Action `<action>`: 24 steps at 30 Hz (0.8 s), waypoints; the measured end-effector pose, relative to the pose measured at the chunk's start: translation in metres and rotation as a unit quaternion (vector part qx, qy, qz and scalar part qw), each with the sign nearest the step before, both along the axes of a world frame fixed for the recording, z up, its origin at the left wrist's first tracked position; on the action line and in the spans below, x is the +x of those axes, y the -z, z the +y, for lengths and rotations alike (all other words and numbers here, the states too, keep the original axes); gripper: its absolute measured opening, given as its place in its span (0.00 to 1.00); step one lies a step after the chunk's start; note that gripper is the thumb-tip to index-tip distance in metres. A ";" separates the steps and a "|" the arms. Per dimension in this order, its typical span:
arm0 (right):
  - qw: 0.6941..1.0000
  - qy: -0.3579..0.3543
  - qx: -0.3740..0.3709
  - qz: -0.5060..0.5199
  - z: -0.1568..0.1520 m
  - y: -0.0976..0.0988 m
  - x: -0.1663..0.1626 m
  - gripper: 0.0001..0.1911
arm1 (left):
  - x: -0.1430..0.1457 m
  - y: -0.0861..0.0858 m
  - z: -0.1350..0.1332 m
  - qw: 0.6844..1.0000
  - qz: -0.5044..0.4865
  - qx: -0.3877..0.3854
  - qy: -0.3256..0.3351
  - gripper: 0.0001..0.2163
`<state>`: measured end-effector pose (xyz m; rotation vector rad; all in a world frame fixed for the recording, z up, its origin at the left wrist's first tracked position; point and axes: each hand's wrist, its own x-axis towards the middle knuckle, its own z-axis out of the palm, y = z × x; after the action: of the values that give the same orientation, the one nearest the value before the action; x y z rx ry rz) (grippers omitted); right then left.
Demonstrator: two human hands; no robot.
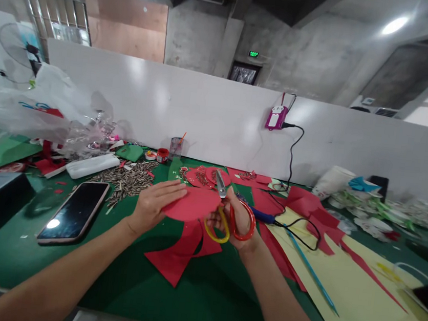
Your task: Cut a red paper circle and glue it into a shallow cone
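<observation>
My left hand (159, 200) grips a rounded piece of red paper (192, 204) by its left side, fingers flat over the top. In my right hand (239, 216) is a pair of scissors (222, 186) with one red and one yellow handle loop, blades pointing up and away from me. The scissors are at the right edge of the red paper; whether they touch it I cannot tell. Below the hands, red paper offcuts (176, 254) lie on the green table (216, 305). Red paper discs (199, 176) with small brown pieces on them lie just behind.
Left of my hands are a phone (73, 212) and a heap of sunflower seeds (129, 177). A cup (175, 148) stands by the white partition (204, 108). To the right lie yellow sheets (324, 276), a blue pencil (313, 272) and a blue-handled corded tool (263, 216).
</observation>
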<state>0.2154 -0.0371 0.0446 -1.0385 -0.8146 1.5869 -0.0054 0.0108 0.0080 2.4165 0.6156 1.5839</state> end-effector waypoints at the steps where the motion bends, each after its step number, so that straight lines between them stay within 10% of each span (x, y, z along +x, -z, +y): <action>1: 1.000 0.003 0.014 -0.002 0.000 0.001 0.001 0.19 | -0.002 -0.002 -0.002 0.997 0.031 0.063 0.015 0.15; 4: 0.998 0.035 0.047 -0.025 0.002 0.006 0.003 0.15 | -0.004 -0.007 -0.009 0.993 0.065 0.090 0.045 0.15; 9: 0.989 0.101 0.088 -0.067 0.005 0.014 0.001 0.23 | 0.004 -0.009 -0.013 0.985 -0.035 -0.163 0.039 0.14; 11: 0.980 0.135 0.116 -0.089 0.006 0.016 0.000 0.23 | 0.009 -0.006 -0.009 0.941 -0.150 -0.301 0.028 0.19; 14: 0.962 0.183 0.154 -0.130 0.007 0.016 0.001 0.22 | 0.016 -0.001 -0.001 0.792 -0.286 -0.532 0.085 0.21; 17: 0.943 0.219 0.181 -0.175 0.008 0.017 0.002 0.21 | 0.023 0.003 0.000 0.700 -0.285 -0.628 0.185 0.22; 24: 0.921 0.236 0.205 -0.233 0.008 0.019 -0.004 0.20 | 0.032 0.011 -0.007 0.689 -0.307 -0.631 0.180 0.19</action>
<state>0.2115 -0.0287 0.0252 -1.2018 -1.0610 0.7239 0.0263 0.0037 -0.0029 0.8241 0.6679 1.0319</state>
